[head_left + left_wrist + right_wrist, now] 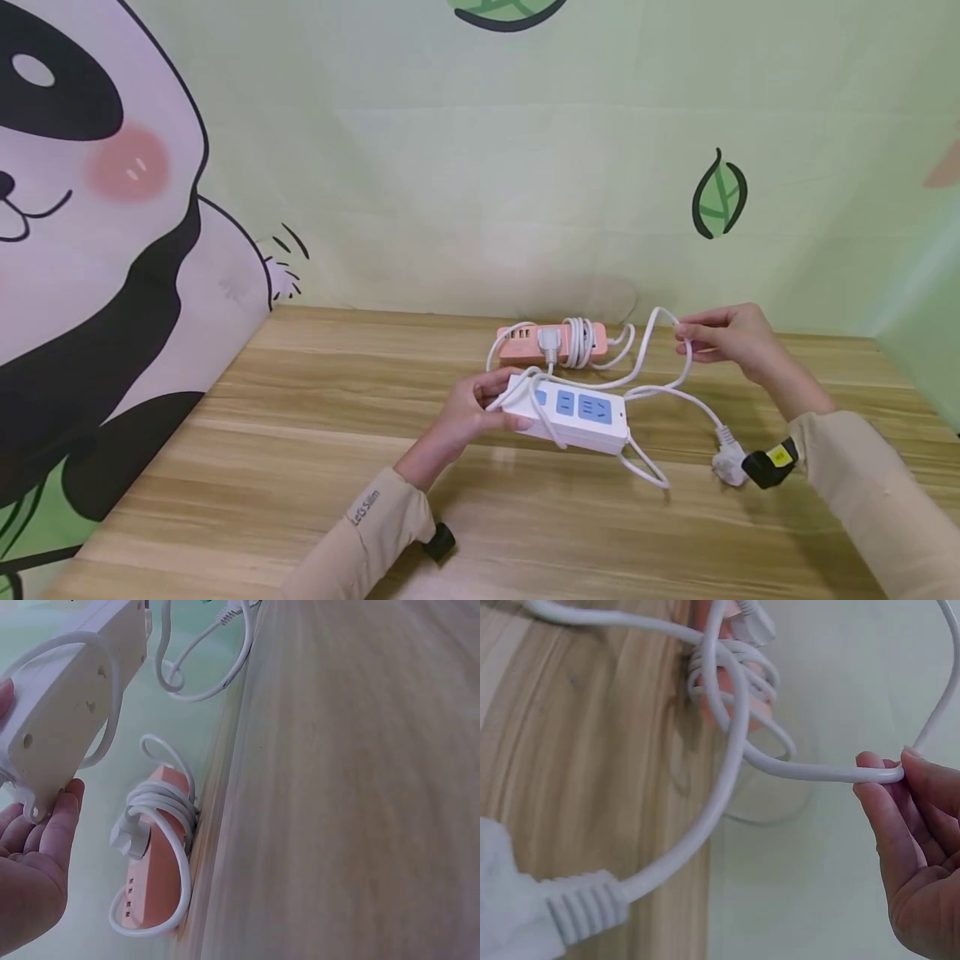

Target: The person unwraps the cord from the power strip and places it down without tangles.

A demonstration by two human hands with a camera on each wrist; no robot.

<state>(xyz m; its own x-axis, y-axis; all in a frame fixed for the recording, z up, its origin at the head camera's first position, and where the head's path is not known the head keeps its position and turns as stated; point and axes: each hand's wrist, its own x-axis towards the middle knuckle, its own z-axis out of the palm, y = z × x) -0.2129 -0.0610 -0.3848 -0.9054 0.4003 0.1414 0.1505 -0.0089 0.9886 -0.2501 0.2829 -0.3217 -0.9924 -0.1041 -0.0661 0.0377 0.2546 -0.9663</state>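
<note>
A white power strip point(566, 412) with blue sockets is held above the table by my left hand point(471, 410), which grips its left end. Loops of its white cord lie loosely around that end. In the left wrist view the underside of the power strip point(71, 690) shows, with the fingers of my left hand point(37, 855) beneath it. Out to the right, my right hand point(731, 337) pinches a bend of the cord point(817, 772) between thumb and fingers. The cord's white plug point(729, 462) hangs free below the right hand, near the wrist camera.
Behind the white strip, a pink power strip point(517, 343) lies at the back of the wooden table point(315, 467). Its own white cord point(579, 342) is wound around it, and a white plug point(550, 340) sits in it. A green wall cloth point(465, 192) stands behind the table.
</note>
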